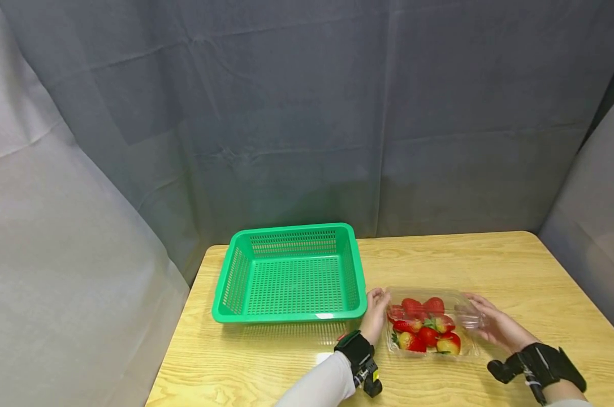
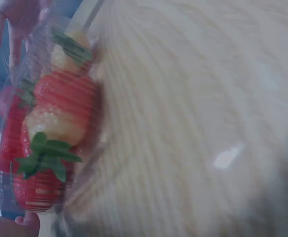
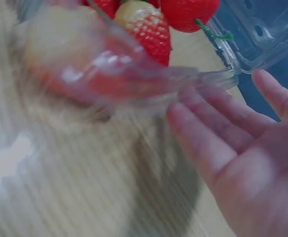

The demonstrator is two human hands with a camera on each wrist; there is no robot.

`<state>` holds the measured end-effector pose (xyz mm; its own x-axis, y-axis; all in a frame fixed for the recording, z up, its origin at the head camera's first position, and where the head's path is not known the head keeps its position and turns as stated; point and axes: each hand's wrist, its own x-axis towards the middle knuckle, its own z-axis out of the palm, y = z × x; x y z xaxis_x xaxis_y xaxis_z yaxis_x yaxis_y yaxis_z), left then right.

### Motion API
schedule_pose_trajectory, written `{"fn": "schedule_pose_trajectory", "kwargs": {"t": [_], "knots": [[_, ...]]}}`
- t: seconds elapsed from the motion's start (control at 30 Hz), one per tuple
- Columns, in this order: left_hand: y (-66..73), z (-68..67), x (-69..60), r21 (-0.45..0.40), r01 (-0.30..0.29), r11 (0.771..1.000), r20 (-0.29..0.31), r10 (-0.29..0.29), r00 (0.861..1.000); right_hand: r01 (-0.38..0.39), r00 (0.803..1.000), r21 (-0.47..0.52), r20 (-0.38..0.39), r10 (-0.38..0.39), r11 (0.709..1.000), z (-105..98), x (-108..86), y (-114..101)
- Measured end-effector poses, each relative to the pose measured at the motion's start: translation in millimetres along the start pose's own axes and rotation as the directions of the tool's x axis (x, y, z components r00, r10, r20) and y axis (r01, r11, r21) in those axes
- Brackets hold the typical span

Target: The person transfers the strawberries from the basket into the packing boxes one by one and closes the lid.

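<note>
A clear plastic box with several strawberries in it sits near the table's front, right of centre. The strawberries are red, some part pale yellow, with green leaves. My left hand is at the box's left end; in the left wrist view only a bit of it shows at the lower corner, and its hold is hidden. At the right end, my right hand touches the clear plastic with fingers mostly straight. A clear raised part, apparently the lid, stands at the far side in the right wrist view.
A green plastic basket with slotted walls stands to the left, close to my left hand. A small red thing shows beside the left wrist, mostly hidden. Grey cloth hangs behind the wooden table.
</note>
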<state>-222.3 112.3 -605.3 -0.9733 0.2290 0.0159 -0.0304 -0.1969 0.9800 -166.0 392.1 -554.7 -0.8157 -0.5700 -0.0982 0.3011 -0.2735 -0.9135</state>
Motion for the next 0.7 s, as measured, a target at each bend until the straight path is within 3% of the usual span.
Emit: {"fn": "schedule_pose_trajectory", "kwargs": {"t": [0.03, 0.1, 0.13, 0.23, 0.33, 0.37, 0.4, 0.53, 0.7], "knots": [[19.0, 0.7, -11.5, 0.012, 0.062, 0.998, -0.004, -0.062, 0.998, -0.019, 1.000, -0.051, -0.009, 0.018, 0.999, -1, -1.0, 1], [34.4, -0.4, -23.4, 0.050, 0.096, 0.994, -0.013, -0.095, 0.995, -0.076, 0.995, -0.160, -0.073, 0.065, 0.984, 0, -1.9, 3], [18.7, -4.7, -20.7, 0.081, 0.042, 0.996, 0.004, -0.042, 0.999, -0.106, 0.990, -0.193, -0.109, 0.086, 0.975, 1, -2.1, 4], [12.2, -11.5, -28.6, 0.156, 0.043, 0.987, 0.033, -0.049, 0.998, -0.226, 0.957, -0.324, -0.248, 0.148, 0.919, 5, -2.2, 7], [18.0, -17.4, -39.6, 0.237, 0.076, 0.968, 0.075, -0.096, 0.993, -0.271, 0.939, -0.383, -0.308, 0.154, 0.883, 11, -2.6, 11], [35.8, -16.2, -48.9, 0.256, 0.140, 0.956, 0.070, -0.163, 0.984, -0.283, 0.933, -0.395, -0.325, 0.155, 0.874, 13, -2.9, 12], [37.4, -17.1, -52.2, 0.270, 0.152, 0.951, 0.080, -0.179, 0.981, -0.293, 0.927, -0.405, -0.342, 0.154, 0.866, 14, -3.2, 13], [36.3, -19.2, -62.1, 0.220, 0.213, 0.952, 0.131, -0.245, 0.961, -0.342, 0.896, -0.420, -0.414, 0.158, 0.840, 18, -3.9, 16], [32.6, -20.9, -70.3, 0.107, 0.271, 0.957, 0.156, -0.286, 0.946, -0.354, 0.881, -0.434, -0.452, 0.140, 0.829, 21, -4.5, 18]]}}
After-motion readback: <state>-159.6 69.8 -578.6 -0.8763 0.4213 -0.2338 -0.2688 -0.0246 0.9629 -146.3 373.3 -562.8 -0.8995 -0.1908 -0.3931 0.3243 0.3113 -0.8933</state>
